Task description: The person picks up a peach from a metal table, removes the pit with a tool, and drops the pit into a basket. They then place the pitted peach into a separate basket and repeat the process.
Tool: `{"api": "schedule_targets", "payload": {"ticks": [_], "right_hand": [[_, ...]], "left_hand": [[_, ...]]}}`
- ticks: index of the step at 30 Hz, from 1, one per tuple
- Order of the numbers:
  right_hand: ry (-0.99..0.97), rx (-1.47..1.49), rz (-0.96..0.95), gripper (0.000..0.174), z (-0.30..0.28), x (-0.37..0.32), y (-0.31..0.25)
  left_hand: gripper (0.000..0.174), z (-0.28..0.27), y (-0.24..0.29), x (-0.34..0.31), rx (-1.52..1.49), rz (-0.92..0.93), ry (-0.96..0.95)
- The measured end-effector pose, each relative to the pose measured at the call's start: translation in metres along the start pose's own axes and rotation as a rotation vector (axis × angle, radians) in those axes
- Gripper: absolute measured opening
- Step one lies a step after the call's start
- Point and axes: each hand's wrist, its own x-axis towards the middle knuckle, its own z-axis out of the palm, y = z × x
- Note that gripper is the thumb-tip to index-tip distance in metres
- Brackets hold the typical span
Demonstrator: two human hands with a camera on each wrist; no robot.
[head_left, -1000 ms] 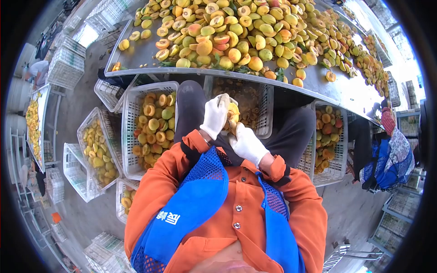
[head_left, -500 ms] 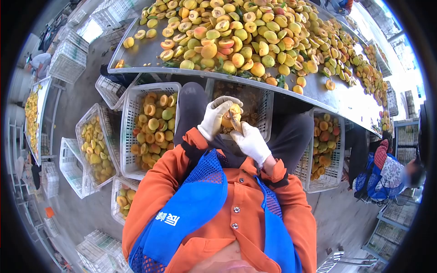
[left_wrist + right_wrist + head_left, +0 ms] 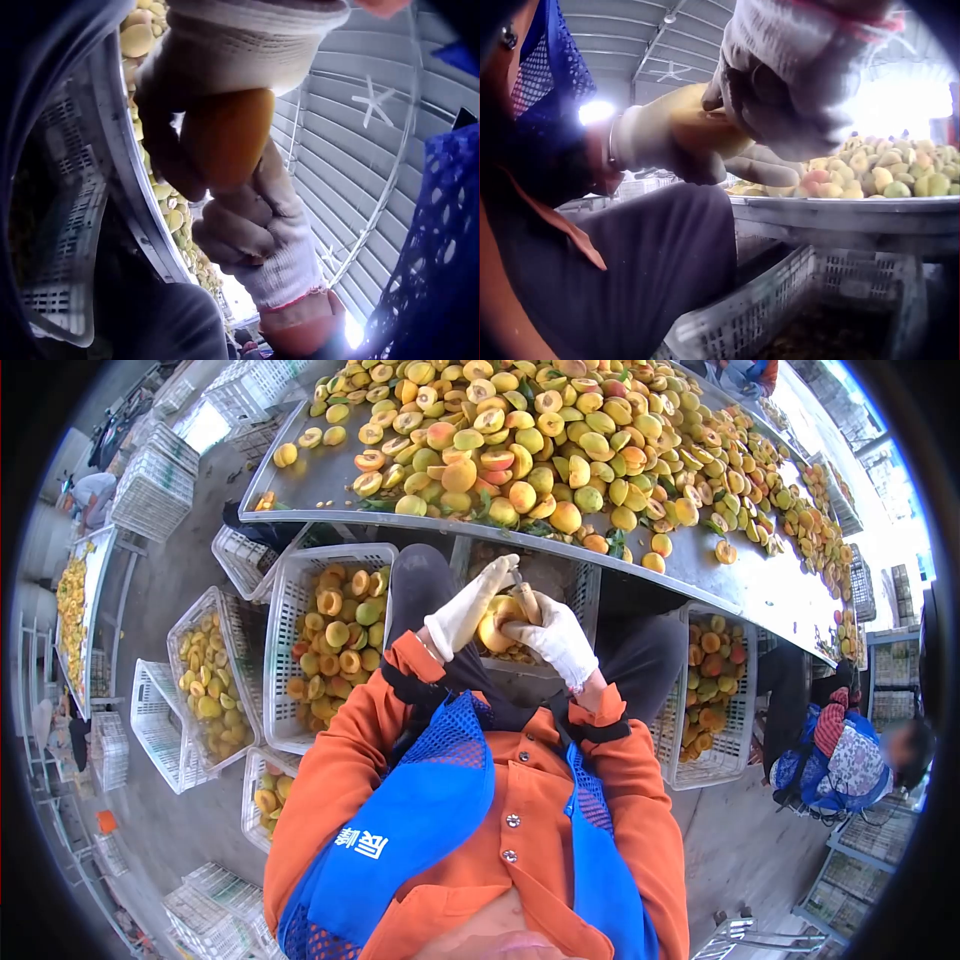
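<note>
In the head view, my gloved left hand (image 3: 462, 610) holds an apricot (image 3: 495, 626) against its palm side, its fingers stretched long beyond the fruit. My gloved right hand (image 3: 556, 640) grips a small wooden-handled knife (image 3: 525, 600), whose metal end points away from me. The right thumb reaches onto the apricot. From the left wrist, the smooth orange fruit (image 3: 231, 139) shows between the two gloves, with the right hand's fingers (image 3: 240, 225) curled beneath it. The right wrist view has the fruit (image 3: 705, 133) in the left hand, below the right glove.
A metal table (image 3: 330, 470) piled with whole and halved apricots (image 3: 560, 450) stands ahead. Below the hands, a crate (image 3: 585, 610) sits between my knees. Fruit-filled crates stand left (image 3: 280, 650) and right (image 3: 735, 750). Another person (image 3: 840, 740) is at the far right.
The right hand's knife has moved off the apricot's face and now points away, with the thumb on the fruit. The left fingers, curved round the apricot before, have straightened.
</note>
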Motion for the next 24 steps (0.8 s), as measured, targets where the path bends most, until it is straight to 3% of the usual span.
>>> {"api": "schedule_targets", "payload": {"ticks": [4, 5, 9, 12, 14, 15, 18, 24], "right_hand": [[0.068, 0.36, 0.083, 0.034, 0.005, -0.009, -0.003], [0.097, 0.441, 0.14, 0.033, 0.005, -0.008, 0.008], [0.14, 0.461, 0.058, 0.029, 0.023, -0.015, 0.009], [0.247, -0.086, -0.14, 0.032, 0.025, -0.019, 0.02], [0.383, -0.695, -0.427, 0.03, 0.02, -0.029, 0.023], [0.248, -0.843, -0.353, 0.026, 0.018, -0.039, 0.004], [0.149, -0.989, -0.376, 0.024, 0.016, -0.043, 0.011], [0.144, -1.075, -0.423, 0.022, 0.014, -0.041, 0.013]], "left_hand": [[0.056, 0.002, 0.015, -0.011, -0.038, 0.069, -0.101], [0.047, 0.004, 0.012, -0.018, -0.046, 0.165, -0.072], [0.041, 0.028, -0.014, -0.026, -0.174, 0.304, 0.192], [0.04, 0.027, -0.017, -0.024, -0.241, 0.253, 0.279], [0.039, 0.027, -0.013, -0.024, -0.427, 0.196, 0.252], [0.039, 0.027, -0.012, -0.025, -0.52, 0.163, 0.237], [0.037, 0.026, -0.008, -0.028, -0.441, 0.104, 0.245], [0.038, 0.03, -0.008, -0.031, -0.32, 0.151, 0.279]]}}
